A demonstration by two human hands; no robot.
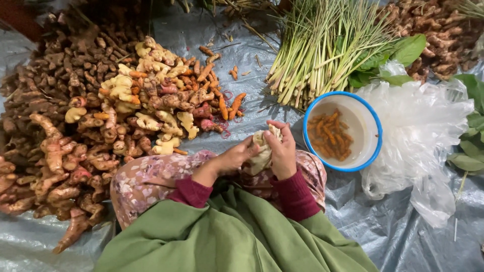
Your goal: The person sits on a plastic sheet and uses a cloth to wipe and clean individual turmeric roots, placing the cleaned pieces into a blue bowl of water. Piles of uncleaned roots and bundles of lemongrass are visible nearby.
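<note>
1. A pale root sits between both hands, above the person's lap.
2. The left hand grips its side, fingers curled.
3. The right hand wraps it, fingers pressed together.
4. A blue-rimmed bowl of water stands just beside the right hand.
5. A root pile lies near the left hand.

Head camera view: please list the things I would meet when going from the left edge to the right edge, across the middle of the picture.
Heap of brown and yellow roots → left hand → pale root piece → right hand → white bowl with blue rim holding orange pieces in water → crumpled clear plastic bag → green leaves.
</note>
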